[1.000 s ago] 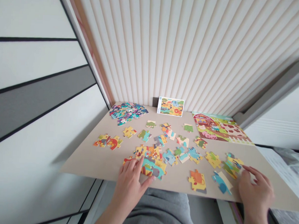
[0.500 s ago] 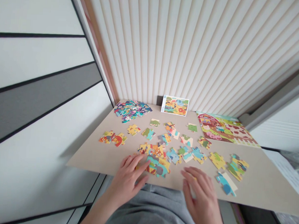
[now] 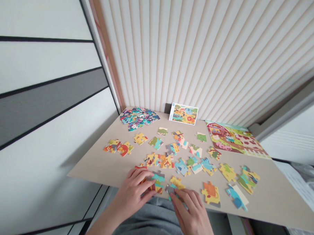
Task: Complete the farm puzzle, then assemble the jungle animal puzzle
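Note:
At the table's front edge, my left hand (image 3: pixel 137 187) has its fingers curved over joined jigsaw puzzle pieces (image 3: pixel 158 179), green, teal and striped, holding them against the tabletop. My fingers partly hide a red-topped piece (image 3: pixel 141 167) on the left. Just to the right, my right hand (image 3: pixel 190 209) grips a jigsaw puzzle section (image 3: pixel 177 182) with yellow and a grey animal; its lower part is covered by my fingers. A narrow gap separates the two sections. Above them lies a joined yellow strip with a giraffe (image 3: pixel 165 161). An orange and yellow piece (image 3: pixel 211 194) rests beyond my right hand.
Loose pieces spread across the table (image 3: pixel 92 166), including blue ones (image 3: pixel 182 166) and a lion pair (image 3: pixel 118 147). A purple and teal pile (image 3: pixel 138 117) sits at the back left. A picture card (image 3: pixel 184 114) leans upright; a farm puzzle (image 3: pixel 234 139) lies back right.
My right hand has moved left onto the yellow and grey section, which now sits apart from the left-hand pieces. The orange and yellow piece has come into sight.

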Tool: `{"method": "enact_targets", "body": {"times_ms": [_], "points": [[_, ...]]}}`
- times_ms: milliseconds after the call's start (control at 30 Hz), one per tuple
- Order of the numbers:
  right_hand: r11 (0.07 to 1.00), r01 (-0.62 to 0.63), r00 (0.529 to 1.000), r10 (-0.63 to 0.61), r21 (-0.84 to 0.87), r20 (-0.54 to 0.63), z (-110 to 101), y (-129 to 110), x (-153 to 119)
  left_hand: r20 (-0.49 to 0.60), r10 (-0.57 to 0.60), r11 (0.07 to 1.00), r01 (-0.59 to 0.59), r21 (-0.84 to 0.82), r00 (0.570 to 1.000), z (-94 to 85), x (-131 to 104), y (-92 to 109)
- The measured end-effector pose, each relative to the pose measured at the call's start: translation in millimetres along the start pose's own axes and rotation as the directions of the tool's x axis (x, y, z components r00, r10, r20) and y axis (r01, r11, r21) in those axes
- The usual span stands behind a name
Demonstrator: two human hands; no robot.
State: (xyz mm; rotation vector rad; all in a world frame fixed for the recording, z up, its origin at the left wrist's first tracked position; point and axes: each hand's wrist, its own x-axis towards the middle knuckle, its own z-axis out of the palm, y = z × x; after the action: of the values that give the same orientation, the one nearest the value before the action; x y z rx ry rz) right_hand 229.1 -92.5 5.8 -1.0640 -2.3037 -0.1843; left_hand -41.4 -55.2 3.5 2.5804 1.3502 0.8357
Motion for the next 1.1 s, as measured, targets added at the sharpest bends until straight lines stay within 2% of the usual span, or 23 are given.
{"method": "enact_targets", "body": {"times_ms": [67,133,267,333,467,633,733,833,900,967,1033,1100], "points": [[0.999,0.022,0.999,-0.023,0.042,0.027,-2.6,7.0,-6.0,0.012,0.003,1.0,-0.003,0.005,1.0,-1.5,1.0,1.1],[0.997,-0.01,1.0,0.008,0.077,0.024,-4.6,14.6,-11.0,0.037,0.015,1.0,-0.016,0.024,0.999,-3.8,0.9,0.7],[0.99,-0.099,0.993,0.105,0.097,-0.057,-5.4,30.0,-6.1,0.038,-0.036,0.995,0.033,0.098,0.999,-10.5,-4.1,-8.9],[0.993,-0.075,0.994,0.082,0.095,-0.073,-4.2,36.8,8.4,0.036,-0.082,0.989,0.077,0.126,0.996,-14.5,-8.1,-17.1],[0.997,0.053,0.998,-0.051,0.057,-0.048,-0.7,43.7,55.5,0.085,-0.115,0.99,0.107,0.094,0.99,-19.9,-14.2,-30.9],[0.976,0.216,0.976,-0.216,-0.007,0.013,16.2,30.9,116.2,0.08,-0.151,0.988,0.149,0.037,0.985,-19.8,-15.1,-35.3],[0.97,0.243,0.96,-0.242,0.01,0.144,38.9,16.1,141.4,0.073,-0.144,0.99,0.143,0.022,0.987,-20.1,-15.4,-35.9],[0.961,0.265,0.913,-0.275,0.073,0.301,54.5,5.5,151.8,0.053,-0.132,0.991,0.131,0.025,0.99,-21.2,-20.6,-40.2],[0.981,0.184,0.912,-0.196,0.067,0.36,53.6,2.8,149.4,0.031,-0.134,0.99,0.133,0.037,0.991,-22.3,-27.3,-46.2],[1.0,0.014,0.917,-0.009,-0.01,0.398,45.5,2.9,141.3,0.002,-0.138,0.989,0.138,0.056,0.99,-24.1,-35.2,-54.5],[0.983,-0.151,0.888,0.18,-0.101,0.423,35.8,4.1,130.7,-0.04,-0.141,0.986,0.144,0.086,0.989,-27.2,-41.7,-64.9],[0.957,-0.255,0.848,0.291,-0.141,0.442,30.4,4.5,121.1,-0.105,-0.139,0.98,0.151,0.127,0.985,-31.8,-44.2,-77.2]]}}
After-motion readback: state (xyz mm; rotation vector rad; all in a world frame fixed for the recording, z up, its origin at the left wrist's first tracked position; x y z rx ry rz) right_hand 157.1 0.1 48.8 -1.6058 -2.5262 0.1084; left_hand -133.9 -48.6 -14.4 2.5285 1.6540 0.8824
